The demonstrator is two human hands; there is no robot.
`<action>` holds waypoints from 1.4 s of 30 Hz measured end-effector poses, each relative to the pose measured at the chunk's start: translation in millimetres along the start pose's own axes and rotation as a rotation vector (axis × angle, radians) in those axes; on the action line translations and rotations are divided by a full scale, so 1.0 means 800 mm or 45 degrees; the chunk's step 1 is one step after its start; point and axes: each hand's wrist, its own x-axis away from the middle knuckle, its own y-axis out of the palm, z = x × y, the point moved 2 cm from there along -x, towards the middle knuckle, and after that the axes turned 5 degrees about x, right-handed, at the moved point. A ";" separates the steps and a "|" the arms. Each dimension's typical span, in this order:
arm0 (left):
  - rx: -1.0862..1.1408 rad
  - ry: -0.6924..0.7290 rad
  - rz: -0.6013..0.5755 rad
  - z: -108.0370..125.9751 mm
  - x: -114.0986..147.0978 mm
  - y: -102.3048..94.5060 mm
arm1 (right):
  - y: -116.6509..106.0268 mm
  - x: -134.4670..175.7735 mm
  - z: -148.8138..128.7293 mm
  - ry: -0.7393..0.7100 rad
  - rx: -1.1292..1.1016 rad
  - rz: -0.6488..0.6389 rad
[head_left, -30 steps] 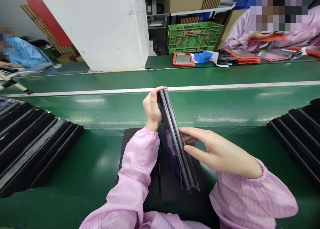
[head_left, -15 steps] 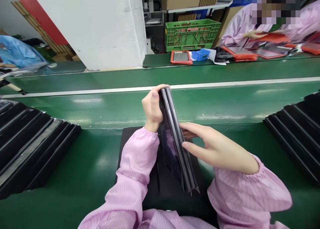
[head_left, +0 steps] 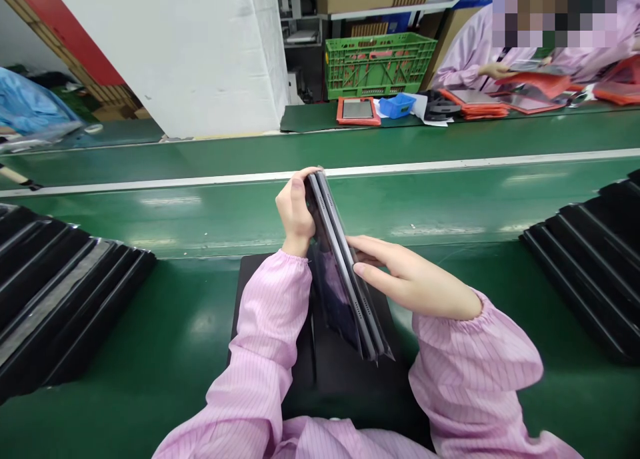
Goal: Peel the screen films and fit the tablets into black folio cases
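Note:
Two thin grey tablets (head_left: 345, 272), in loose clear film, stand on edge face to face, tilted away from upright. My left hand (head_left: 296, 209) is closed around their far end, thumb on the left side. My right hand (head_left: 410, 279) is at the right-hand tablet, its thumb tip at the edge and its fingers stretched along the outer face; the fingertips are partly hidden. Thumb and fingers are apart. Below the tablets a black folding cover (head_left: 270, 279) lies spread on the green work surface (head_left: 190, 325), partly hidden by my arms.
Stacks of black covers lie at the left (head_left: 60, 292) and right (head_left: 595, 265). A pale strip (head_left: 240, 177) crosses the bench. Beyond it are a tablet in an orange sleeve (head_left: 358, 111), a blue tray (head_left: 397, 105) and a green crate (head_left: 380, 65). Co-workers sit at both far sides.
Both hands and the tablets have shifted slightly left and up in view, and the camera view has shifted a little. The hold looks the same.

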 end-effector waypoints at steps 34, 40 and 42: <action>0.208 0.116 -0.090 0.024 0.004 0.011 | -0.003 0.008 0.001 0.016 -0.143 -0.014; 0.231 0.166 -0.115 0.027 0.004 0.013 | -0.002 0.009 0.000 0.012 -0.120 -0.005; 0.206 0.152 -0.115 0.027 0.003 0.013 | -0.001 0.008 0.001 0.023 -0.137 -0.007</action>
